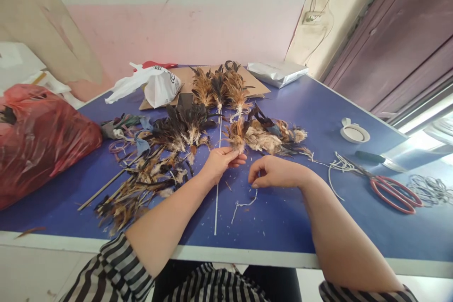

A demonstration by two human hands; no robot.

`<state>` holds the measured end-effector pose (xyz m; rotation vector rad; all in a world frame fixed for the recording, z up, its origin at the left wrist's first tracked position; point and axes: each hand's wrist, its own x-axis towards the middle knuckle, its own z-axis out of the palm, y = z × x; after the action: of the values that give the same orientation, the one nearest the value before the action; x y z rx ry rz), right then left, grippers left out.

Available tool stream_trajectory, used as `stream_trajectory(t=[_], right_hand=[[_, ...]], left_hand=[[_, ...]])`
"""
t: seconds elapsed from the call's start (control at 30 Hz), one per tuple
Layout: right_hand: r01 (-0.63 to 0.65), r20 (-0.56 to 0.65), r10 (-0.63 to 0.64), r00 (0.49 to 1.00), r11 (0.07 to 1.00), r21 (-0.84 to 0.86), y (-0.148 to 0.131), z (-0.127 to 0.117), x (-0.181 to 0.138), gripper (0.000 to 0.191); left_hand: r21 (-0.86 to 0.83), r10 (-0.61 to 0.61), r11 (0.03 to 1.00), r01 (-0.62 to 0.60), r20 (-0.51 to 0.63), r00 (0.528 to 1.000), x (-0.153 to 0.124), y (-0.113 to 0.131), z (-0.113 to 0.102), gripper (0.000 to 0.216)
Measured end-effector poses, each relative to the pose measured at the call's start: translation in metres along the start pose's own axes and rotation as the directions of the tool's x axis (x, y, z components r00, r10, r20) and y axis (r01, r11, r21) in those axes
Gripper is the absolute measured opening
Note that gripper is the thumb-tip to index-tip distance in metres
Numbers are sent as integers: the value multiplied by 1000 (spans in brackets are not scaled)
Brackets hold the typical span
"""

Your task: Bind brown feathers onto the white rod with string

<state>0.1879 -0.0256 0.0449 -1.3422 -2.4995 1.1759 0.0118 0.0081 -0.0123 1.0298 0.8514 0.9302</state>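
Observation:
My left hand [223, 162] pinches the pale base of a small bunch of brown feathers [236, 133], its dark tips pointing away from me. My right hand [271, 172] is just to the right, fingers curled and closed. A short white string [244, 205] trails from its fingertips down onto the blue table [276, 226]. Beyond the hands, tied bundles of brown and black feathers [217, 86] lie on a piece of cardboard [256, 86]. Fluffy beige feathers [264, 138] lie right of the held bunch. Black feathers [184, 125] and loose mixed feathers [138, 188] are spread to the left.
Red-handled scissors [394, 193], a knife [382, 158], white string [343, 165] and a roll of tape [355, 133] lie at the right. A red plastic bag [46, 141] bulges at the left. A white bag [161, 87] and a silver packet [279, 73] rest at the back.

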Motion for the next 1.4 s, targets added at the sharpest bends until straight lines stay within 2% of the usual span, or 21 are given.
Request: stream_trajectory(t=[0.07, 0.17, 0.27, 0.4, 0.5, 0.6, 0.67, 0.73, 0.8, 0.9, 0.97, 1.03, 1.13, 1.2, 1.27, 1.33, 1.4], right_hand=[[37, 28, -38, 999, 999, 27, -4, 3, 1, 21], [104, 132, -111, 985, 993, 61, -12, 12, 4, 21], [140, 192, -139, 972, 990, 8, -22, 24, 6, 23], [123, 143, -95, 985, 973, -197, -30, 39, 10, 24], [101, 117, -78, 990, 973, -209, -27, 41, 15, 12], [98, -7, -98, 995, 995, 24, -16, 32, 18, 8], [66, -138, -30, 990, 962, 266, -5, 23, 19, 9], [24, -201, 84, 976, 875, 484, 6, 15, 20, 16], [23, -228, 158, 961, 775, 631, 15, 11, 22, 20], [73, -252, 186, 950, 650, 757, 23, 10, 27, 23], [105, -264, 176, 949, 612, 784, 25, 12, 28, 24], [116, -284, 164, 945, 644, 757, 24, 12, 28, 24], [83, -280, 111, 954, 797, 598, 18, 10, 23, 22], [53, -208, 40, 977, 904, 424, 13, 8, 17, 19], [31, -91, -8, 996, 968, 250, 9, 5, 11, 18], [-7, -8, 8, 1000, 993, 117, 7, 2, 5, 19], [-70, 9, 69, 998, 997, 29, 8, -1, -1, 20]], left_hand=[[-4, -8, 1000, 8, -13, 1000, 0, 0, 0, 29], [-9, -11, 1000, 11, -27, 1000, 1, -1, -2, 28], [-9, -3, 1000, 3, -17, 1000, 3, -3, -3, 29], [-13, -8, 1000, 8, -15, 1000, 3, -4, -4, 26], [-47, -10, 999, 9, -20, 1000, 3, -4, -4, 23], [-135, 2, 991, -6, -30, 1000, 3, -1, -4, 22], [-204, 7, 979, -11, -21, 1000, 3, 1, -4, 20], [-252, -6, 968, 4, -7, 1000, 3, 3, -5, 18], [-273, -40, 961, 41, 8, 999, 3, 4, -4, 16], [-286, -90, 953, 102, 54, 994, 2, 5, -4, 14], [-297, -106, 947, 125, 78, 991, 2, 4, -4, 14], [-313, -106, 941, 128, 85, 991, 3, 3, -6, 13], [-343, -90, 932, 115, 87, 992, 5, 1, -10, 13], [-353, -84, 929, 111, 91, 992, 6, 0, -12, 12], [-354, -78, 929, 108, 97, 992, 7, 0, -13, 12], [-353, -75, 930, 107, 102, 992, 7, 0, -12, 12], [-353, -76, 929, 109, 105, 992, 6, 1, -11, 11]])
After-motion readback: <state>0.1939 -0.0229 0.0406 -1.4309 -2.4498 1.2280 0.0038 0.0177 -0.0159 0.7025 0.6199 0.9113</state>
